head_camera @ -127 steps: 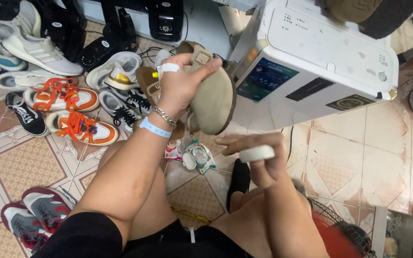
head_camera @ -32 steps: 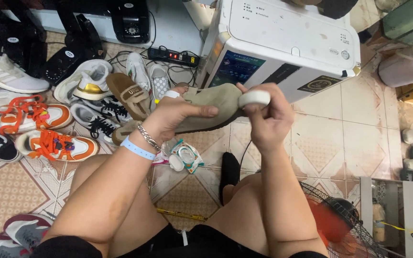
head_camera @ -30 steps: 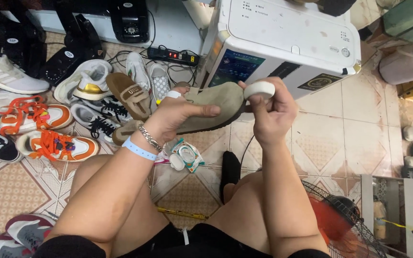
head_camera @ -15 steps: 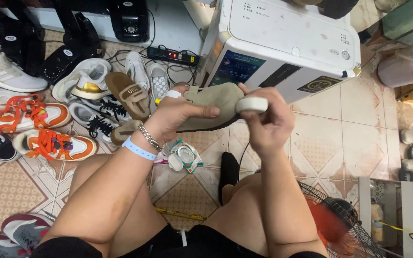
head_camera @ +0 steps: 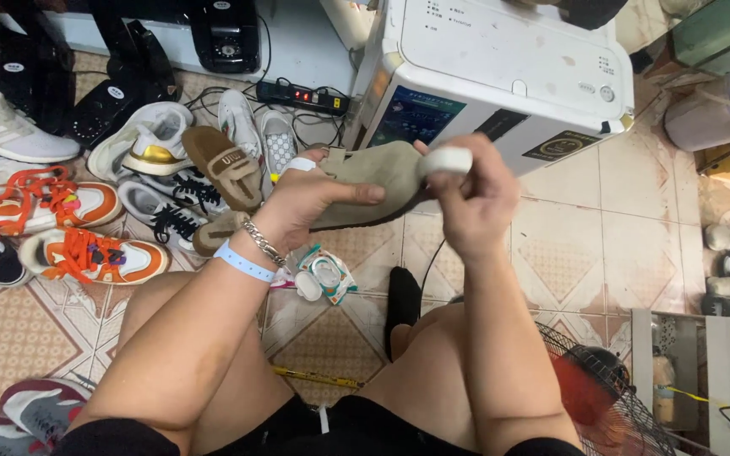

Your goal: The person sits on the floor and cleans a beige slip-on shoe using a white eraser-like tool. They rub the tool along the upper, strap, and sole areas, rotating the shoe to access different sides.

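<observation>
Suede shoe (head_camera: 373,181) in left hand (head_camera: 310,203), white block (head_camera: 447,160) in right hand (head_camera: 475,198)

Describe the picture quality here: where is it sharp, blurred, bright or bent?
Head view: even indoor light, soft shadows; left hand and tan shoe fairly sharp; right hand and white block slightly blurred; white machine top bright; wide-angle bending at edges.

The left hand (head_camera: 310,198) hides the near end of the olive suede shoe (head_camera: 378,177).
</observation>
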